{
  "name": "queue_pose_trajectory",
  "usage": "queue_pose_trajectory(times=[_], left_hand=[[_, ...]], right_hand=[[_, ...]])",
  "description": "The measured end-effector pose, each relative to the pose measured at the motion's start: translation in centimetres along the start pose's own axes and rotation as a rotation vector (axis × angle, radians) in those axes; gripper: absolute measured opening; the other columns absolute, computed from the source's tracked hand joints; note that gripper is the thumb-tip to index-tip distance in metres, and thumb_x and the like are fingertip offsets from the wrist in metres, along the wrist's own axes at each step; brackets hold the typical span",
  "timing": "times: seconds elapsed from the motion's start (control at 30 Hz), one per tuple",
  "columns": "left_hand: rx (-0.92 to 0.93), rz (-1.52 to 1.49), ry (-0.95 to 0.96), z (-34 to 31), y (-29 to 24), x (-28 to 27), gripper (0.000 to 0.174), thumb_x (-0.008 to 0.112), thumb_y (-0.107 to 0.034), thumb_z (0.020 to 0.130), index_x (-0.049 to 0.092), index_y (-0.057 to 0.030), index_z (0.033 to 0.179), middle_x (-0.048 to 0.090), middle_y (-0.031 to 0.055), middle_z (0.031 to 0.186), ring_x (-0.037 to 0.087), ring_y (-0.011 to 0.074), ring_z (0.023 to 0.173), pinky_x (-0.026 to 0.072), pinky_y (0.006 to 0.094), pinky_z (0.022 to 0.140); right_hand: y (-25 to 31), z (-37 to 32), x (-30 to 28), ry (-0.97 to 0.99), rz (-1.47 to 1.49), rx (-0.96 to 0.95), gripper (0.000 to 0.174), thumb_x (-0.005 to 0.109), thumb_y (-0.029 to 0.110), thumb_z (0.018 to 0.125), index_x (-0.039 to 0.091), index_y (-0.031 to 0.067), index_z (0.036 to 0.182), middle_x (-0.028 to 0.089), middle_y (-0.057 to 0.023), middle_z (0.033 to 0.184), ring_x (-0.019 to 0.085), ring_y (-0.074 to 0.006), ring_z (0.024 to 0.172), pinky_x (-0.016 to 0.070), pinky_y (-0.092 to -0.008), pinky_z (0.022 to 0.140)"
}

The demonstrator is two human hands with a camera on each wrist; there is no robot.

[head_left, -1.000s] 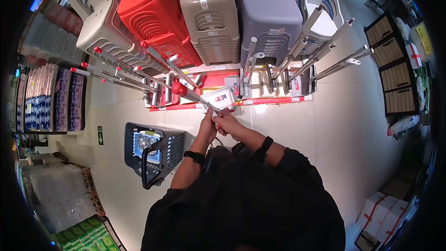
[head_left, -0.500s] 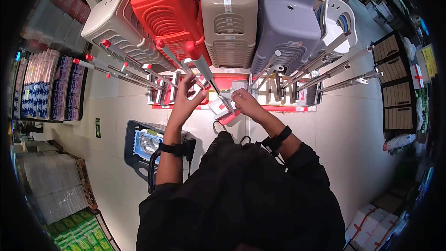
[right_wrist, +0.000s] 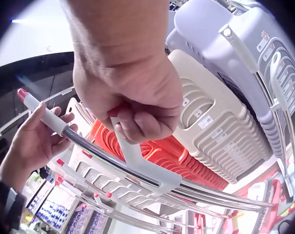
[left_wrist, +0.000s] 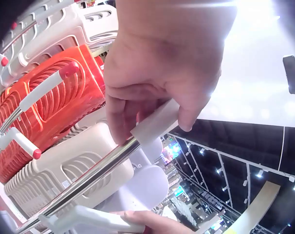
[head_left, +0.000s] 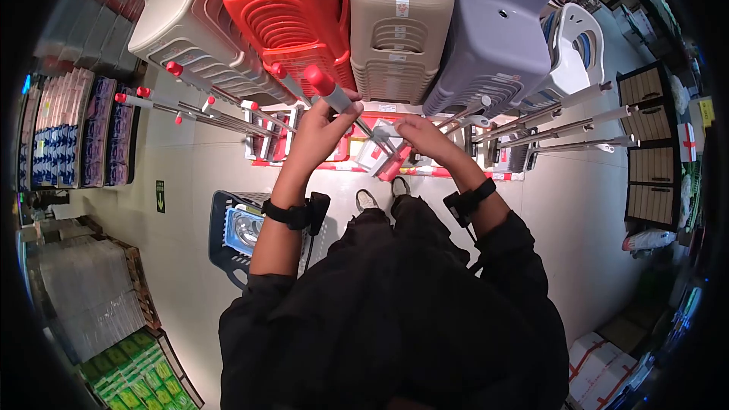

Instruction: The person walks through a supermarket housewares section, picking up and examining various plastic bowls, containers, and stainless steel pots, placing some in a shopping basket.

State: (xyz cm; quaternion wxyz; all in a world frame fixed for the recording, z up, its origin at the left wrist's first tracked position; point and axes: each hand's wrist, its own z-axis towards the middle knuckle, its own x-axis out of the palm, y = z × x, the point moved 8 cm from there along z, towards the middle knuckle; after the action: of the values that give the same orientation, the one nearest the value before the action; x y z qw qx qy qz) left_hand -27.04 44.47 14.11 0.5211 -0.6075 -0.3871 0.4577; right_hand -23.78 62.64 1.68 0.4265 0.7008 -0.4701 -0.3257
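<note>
A squeeze mop (head_left: 370, 134) with a metal pole, white grip and red end cap leans up toward me. My left hand (head_left: 323, 133) holds the white grip (left_wrist: 157, 126) just below the cap, thumb on one side and fingers curled behind. Lower on the pole, my right hand (head_left: 425, 139) grips the white side lever (right_wrist: 133, 152); its red tip shows within the fist in the right wrist view. The white and red mop head (head_left: 377, 156) is down near the floor, before my shoes.
More mops (head_left: 228, 115) stand in a low rack on both sides. Behind them rise stacked red stools (head_left: 285, 11), beige stools (head_left: 401, 38) and grey-purple stools (head_left: 493, 38). A dark shopping basket (head_left: 220, 235) containing a blue tray sits on the floor at my left.
Both hands were together low on the mop. The left hand let go, moved up beside the pole, and now holds the grip. The right hand stays at the lever; the head view has shifted.
</note>
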Motion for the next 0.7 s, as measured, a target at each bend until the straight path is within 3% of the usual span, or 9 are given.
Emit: queue_pose_trajectory(times=[0.13, 0.2, 0.27, 0.33, 0.4, 0.47, 0.7], left_hand=[[-0.092, 0.073, -0.002, -0.7, 0.7, 0.8, 0.033, 0.066, -0.024, 0.089, 0.059, -0.0010, 0.112, 0.063, 0.0053, 0.095, 0.059, 0.0111, 0.086, 0.0475, 0.0279, 0.077], [-0.116, 0.074, -0.027, -1.1, 1.5, 1.4, 0.030, 0.063, -0.020, 0.091, 0.060, -0.0019, 0.115, 0.063, 0.0023, 0.101, 0.055, 0.0077, 0.085, 0.0450, 0.0241, 0.074], [-0.130, 0.103, -0.058, -1.0, 2.0, 1.5, 0.031, 0.063, -0.021, 0.091, 0.060, -0.0017, 0.116, 0.063, 0.0015, 0.097, 0.053, 0.0064, 0.079, 0.0441, 0.0235, 0.069], [-0.137, 0.093, -0.079, -1.0, 2.4, 1.7, 0.031, 0.063, -0.021, 0.091, 0.061, -0.0016, 0.116, 0.063, 0.0010, 0.094, 0.053, 0.0063, 0.078, 0.0442, 0.0234, 0.069], [-0.174, 0.111, -0.100, -1.2, 2.8, 1.9, 0.031, 0.063, -0.020, 0.091, 0.060, -0.0014, 0.116, 0.064, 0.0021, 0.095, 0.055, 0.0074, 0.082, 0.0451, 0.0242, 0.071], [-0.207, 0.104, -0.092, -1.2, 3.2, 2.2, 0.036, 0.064, -0.023, 0.091, 0.056, 0.0022, 0.115, 0.064, 0.0100, 0.100, 0.061, 0.0155, 0.095, 0.0473, 0.0302, 0.084], [-0.147, 0.078, -0.130, -1.8, 5.1, 1.8, 0.035, 0.064, -0.021, 0.091, 0.056, 0.0018, 0.116, 0.065, 0.0111, 0.101, 0.061, 0.0165, 0.096, 0.0462, 0.0306, 0.085]], right_hand=[[-0.9, 1.6, -0.7, 0.001, 0.002, 0.040, 0.033, 0.053, 0.026, 0.088, 0.063, -0.0015, 0.103, 0.060, -0.0045, 0.080, 0.055, -0.0111, 0.070, 0.0447, -0.0276, 0.063], [-1.7, 2.4, -0.8, 0.032, 0.001, 0.070, 0.033, 0.053, 0.027, 0.088, 0.063, -0.0012, 0.103, 0.059, -0.0029, 0.076, 0.054, -0.0103, 0.064, 0.0434, -0.0270, 0.058], [-2.1, 3.0, -0.7, 0.049, -0.007, 0.082, 0.032, 0.053, 0.026, 0.088, 0.062, -0.0005, 0.103, 0.058, -0.0016, 0.072, 0.052, -0.0092, 0.060, 0.0416, -0.0264, 0.054], [-2.4, 3.6, -0.5, 0.046, 0.009, 0.034, 0.028, 0.054, 0.025, 0.090, 0.061, 0.0027, 0.106, 0.049, 0.0036, 0.062, 0.041, -0.0049, 0.048, 0.0311, -0.0218, 0.043], [-3.1, 4.3, -0.5, 0.103, 0.031, 0.082, 0.028, 0.054, 0.024, 0.090, 0.061, 0.0028, 0.107, 0.050, 0.0031, 0.063, 0.042, -0.0053, 0.047, 0.0318, -0.0218, 0.042], [-3.5, 4.7, -0.6, 0.144, 0.056, 0.124, 0.029, 0.054, 0.024, 0.090, 0.062, 0.0029, 0.107, 0.052, 0.0026, 0.063, 0.043, -0.0057, 0.047, 0.0326, -0.0218, 0.042], [-4.4, 5.9, 0.2, 0.193, 0.046, 0.186, 0.027, 0.054, 0.023, 0.089, 0.062, 0.0041, 0.106, 0.053, 0.0019, 0.063, 0.046, -0.0063, 0.045, 0.0339, -0.0218, 0.041]])
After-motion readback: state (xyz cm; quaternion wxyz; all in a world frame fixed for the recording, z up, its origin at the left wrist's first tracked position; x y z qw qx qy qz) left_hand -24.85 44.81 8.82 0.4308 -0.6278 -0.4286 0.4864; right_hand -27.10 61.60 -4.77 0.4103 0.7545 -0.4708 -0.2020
